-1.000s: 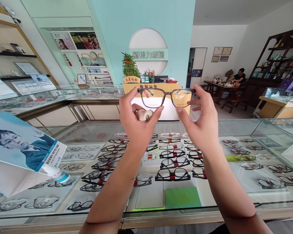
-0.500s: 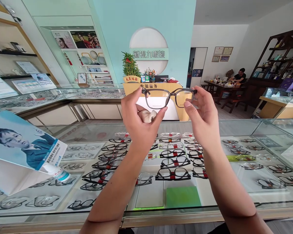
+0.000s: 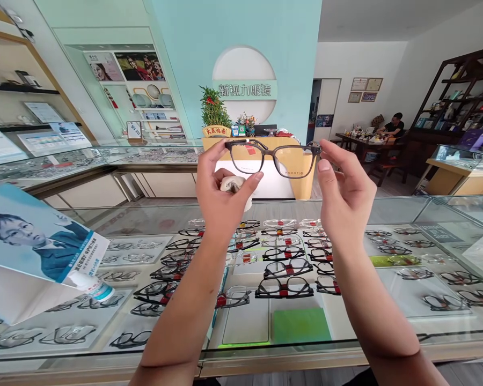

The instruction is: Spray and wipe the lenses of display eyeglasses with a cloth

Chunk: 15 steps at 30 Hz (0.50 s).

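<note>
I have the glasses (image 3: pixel 272 157) raised level above the glass display counter (image 3: pixel 386 206). My left hand (image 3: pixel 221 198) pinches the left end of the frame, fingers also closed on a white cloth (image 3: pixel 230 184). My right hand (image 3: pixel 346 195) pinches the right end between thumb and forefinger.

The one camera sits on my head, looking forward and slightly down across the glass counter (image 3: pixel 386 206) into the shop. My left hand (image 3: pixel 221 201) and right hand (image 3: pixel 346 198) fill mid-frame, close in. The reception desk (image 3: pixel 293 185) and dining table (image 3: pixel 362 142) lie far behind.
</note>
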Each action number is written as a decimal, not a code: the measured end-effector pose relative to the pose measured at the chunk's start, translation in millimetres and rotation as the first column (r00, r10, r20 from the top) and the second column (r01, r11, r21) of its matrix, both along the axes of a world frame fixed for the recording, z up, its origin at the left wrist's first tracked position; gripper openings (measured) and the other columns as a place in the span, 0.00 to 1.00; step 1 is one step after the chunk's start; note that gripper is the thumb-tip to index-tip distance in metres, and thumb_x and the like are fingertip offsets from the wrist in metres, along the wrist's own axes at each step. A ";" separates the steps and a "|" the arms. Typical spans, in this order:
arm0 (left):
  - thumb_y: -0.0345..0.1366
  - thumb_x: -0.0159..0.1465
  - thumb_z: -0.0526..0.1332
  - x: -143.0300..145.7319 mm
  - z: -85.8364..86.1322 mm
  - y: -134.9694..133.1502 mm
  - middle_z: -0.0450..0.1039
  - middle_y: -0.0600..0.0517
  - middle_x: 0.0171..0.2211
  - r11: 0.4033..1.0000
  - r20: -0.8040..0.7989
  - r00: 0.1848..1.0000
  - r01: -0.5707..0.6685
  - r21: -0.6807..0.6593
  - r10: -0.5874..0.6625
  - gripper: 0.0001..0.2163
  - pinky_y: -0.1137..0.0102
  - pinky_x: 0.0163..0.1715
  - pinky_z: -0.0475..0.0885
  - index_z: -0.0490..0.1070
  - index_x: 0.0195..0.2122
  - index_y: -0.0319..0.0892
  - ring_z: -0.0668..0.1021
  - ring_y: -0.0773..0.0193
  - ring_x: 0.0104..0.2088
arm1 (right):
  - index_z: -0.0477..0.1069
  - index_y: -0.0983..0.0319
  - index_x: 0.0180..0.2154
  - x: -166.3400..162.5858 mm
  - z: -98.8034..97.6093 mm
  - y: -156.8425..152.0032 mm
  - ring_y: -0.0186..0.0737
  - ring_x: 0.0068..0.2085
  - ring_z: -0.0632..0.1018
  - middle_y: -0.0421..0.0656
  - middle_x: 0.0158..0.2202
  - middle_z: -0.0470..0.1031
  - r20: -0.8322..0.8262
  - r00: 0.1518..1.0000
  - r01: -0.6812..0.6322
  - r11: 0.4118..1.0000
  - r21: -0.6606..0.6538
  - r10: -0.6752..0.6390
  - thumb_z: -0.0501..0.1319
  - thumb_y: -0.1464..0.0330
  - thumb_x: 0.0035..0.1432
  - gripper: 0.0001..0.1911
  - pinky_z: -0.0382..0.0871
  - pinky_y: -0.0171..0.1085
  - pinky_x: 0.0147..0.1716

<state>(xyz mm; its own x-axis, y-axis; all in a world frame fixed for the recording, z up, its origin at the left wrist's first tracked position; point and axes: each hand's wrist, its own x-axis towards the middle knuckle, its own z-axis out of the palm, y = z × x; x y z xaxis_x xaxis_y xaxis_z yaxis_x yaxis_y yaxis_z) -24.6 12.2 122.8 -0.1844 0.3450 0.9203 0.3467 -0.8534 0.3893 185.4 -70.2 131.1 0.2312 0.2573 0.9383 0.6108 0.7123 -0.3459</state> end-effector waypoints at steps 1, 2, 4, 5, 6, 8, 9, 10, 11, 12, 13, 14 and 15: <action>0.48 0.63 0.82 0.2 0.0 -0.1 0.75 0.42 0.73 1.000 0.007 1.000 0.025 -0.005 -0.025 0.36 0.62 0.41 0.86 0.72 0.70 0.56 0.86 0.57 0.47 | 0.76 0.47 0.73 0.3 0.2 0.8 0.60 0.68 0.83 0.52 0.68 0.82 -0.026 0.999 -0.028 0.999 0.017 0.028 0.60 0.56 0.80 0.25 0.85 0.63 0.60; 0.48 0.63 0.82 0.2 0.0 -0.2 0.74 0.42 0.73 0.999 0.011 0.999 0.048 -0.011 -0.048 0.36 0.62 0.41 0.86 0.72 0.70 0.56 0.86 0.57 0.47 | 0.78 0.47 0.71 0.6 0.6 1.7 0.59 0.67 0.83 0.51 0.66 0.83 -0.051 0.997 -0.054 0.998 0.035 0.056 0.61 0.56 0.80 0.24 0.85 0.62 0.60; 0.48 0.63 0.82 0.0 0.0 0.0 0.74 0.42 0.74 0.996 0.011 0.996 0.083 -0.020 -0.083 0.37 0.62 0.42 0.86 0.72 0.71 0.56 0.86 0.56 0.47 | 0.82 0.48 0.67 0.7 1.2 3.2 0.56 0.66 0.84 0.49 0.63 0.85 -0.088 0.991 -0.094 0.993 0.071 0.100 0.63 0.57 0.80 0.20 0.85 0.59 0.61; 0.48 0.63 0.82 -0.3 -0.1 0.3 0.73 0.42 0.75 0.996 0.008 0.996 0.092 -0.021 -0.092 0.37 0.62 0.42 0.86 0.72 0.71 0.56 0.87 0.56 0.48 | 0.83 0.47 0.65 0.7 1.5 3.6 0.55 0.65 0.84 0.48 0.62 0.86 -0.097 0.988 -0.107 0.990 0.092 0.116 0.63 0.57 0.79 0.18 0.85 0.58 0.60; 0.48 0.63 0.82 -0.6 -0.3 1.0 0.73 0.42 0.75 0.995 0.004 0.995 0.095 -0.021 -0.095 0.37 0.62 0.42 0.86 0.71 0.71 0.57 0.87 0.56 0.49 | 0.84 0.47 0.63 0.5 1.7 3.9 0.54 0.65 0.84 0.47 0.61 0.86 -0.101 0.987 -0.117 0.987 0.110 0.128 0.64 0.58 0.79 0.17 0.85 0.57 0.60; 0.48 0.64 0.82 -1.2 -1.1 2.9 0.74 0.42 0.75 0.996 -0.002 0.996 0.091 -0.011 -0.091 0.38 0.64 0.41 0.85 0.71 0.72 0.57 0.87 0.55 0.50 | 0.85 0.47 0.61 -0.1 2.1 3.6 0.53 0.64 0.85 0.46 0.59 0.86 -0.104 0.986 -0.115 0.984 0.138 0.130 0.65 0.59 0.79 0.15 0.85 0.56 0.60; 0.49 0.64 0.82 -1.3 -1.7 3.9 0.74 0.42 0.74 0.996 -0.006 0.996 0.090 -0.003 -0.090 0.38 0.64 0.40 0.85 0.70 0.72 0.57 0.87 0.55 0.50 | 0.85 0.47 0.61 -0.5 2.2 3.2 0.53 0.64 0.85 0.46 0.59 0.87 -0.102 0.987 -0.106 0.983 0.147 0.121 0.65 0.59 0.79 0.15 0.85 0.57 0.60; 0.49 0.64 0.82 -1.2 -2.3 4.9 0.74 0.42 0.74 0.996 -0.011 0.996 0.092 0.004 -0.092 0.38 0.65 0.40 0.84 0.70 0.73 0.57 0.87 0.56 0.49 | 0.85 0.47 0.60 -0.8 2.4 2.8 0.53 0.63 0.85 0.46 0.58 0.87 -0.100 0.989 -0.093 0.984 0.152 0.109 0.65 0.59 0.79 0.15 0.85 0.57 0.59; 0.49 0.64 0.82 -1.0 -2.9 5.6 0.75 0.42 0.74 0.995 -0.017 0.995 0.097 0.009 -0.097 0.38 0.65 0.39 0.84 0.70 0.73 0.57 0.87 0.57 0.48 | 0.85 0.48 0.60 -0.9 2.5 2.5 0.53 0.63 0.85 0.46 0.58 0.87 -0.099 0.990 -0.081 0.985 0.153 0.097 0.65 0.59 0.79 0.15 0.85 0.57 0.59; 0.49 0.65 0.81 -0.7 -3.5 6.0 0.75 0.42 0.73 0.995 -0.023 0.995 0.101 0.015 -0.101 0.38 0.65 0.39 0.83 0.69 0.73 0.58 0.87 0.58 0.47 | 0.85 0.48 0.60 -0.8 2.5 2.5 0.53 0.63 0.85 0.46 0.58 0.87 -0.101 0.991 -0.074 0.985 0.155 0.090 0.65 0.59 0.79 0.14 0.86 0.57 0.59; 0.50 0.65 0.81 -0.2 -3.9 5.9 0.75 0.42 0.73 0.995 -0.030 0.994 0.102 0.020 -0.102 0.37 0.65 0.38 0.83 0.69 0.73 0.58 0.87 0.58 0.46 | 0.85 0.48 0.59 -0.3 2.5 2.9 0.53 0.63 0.85 0.46 0.57 0.87 -0.105 0.990 -0.074 0.985 0.158 0.092 0.65 0.59 0.79 0.14 0.86 0.56 0.58; 0.51 0.66 0.81 0.3 -4.4 5.3 0.75 0.42 0.72 0.995 -0.036 0.995 0.098 0.025 -0.097 0.37 0.66 0.38 0.83 0.69 0.73 0.58 0.87 0.59 0.46 | 0.86 0.48 0.59 0.6 2.3 3.8 0.53 0.62 0.85 0.46 0.57 0.87 -0.113 0.989 -0.082 0.984 0.159 0.101 0.65 0.59 0.79 0.14 0.86 0.56 0.58; 0.52 0.66 0.80 1.0 -4.7 4.2 0.75 0.42 0.71 0.996 -0.041 0.995 0.087 0.032 -0.085 0.38 0.66 0.38 0.83 0.69 0.73 0.57 0.87 0.59 0.46 | 0.86 0.48 0.59 2.0 2.1 5.3 0.53 0.62 0.85 0.46 0.57 0.86 -0.122 0.986 -0.094 0.983 0.158 0.114 0.65 0.59 0.79 0.14 0.86 0.55 0.58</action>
<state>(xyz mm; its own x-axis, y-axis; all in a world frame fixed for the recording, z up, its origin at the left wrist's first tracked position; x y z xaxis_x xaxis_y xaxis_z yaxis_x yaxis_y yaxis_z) -23.7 16.3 118.0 -0.1181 0.3269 0.9376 0.2861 -0.8930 0.3474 187.5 -64.9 133.1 0.3331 0.1443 0.9318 0.4875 0.8195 -0.3012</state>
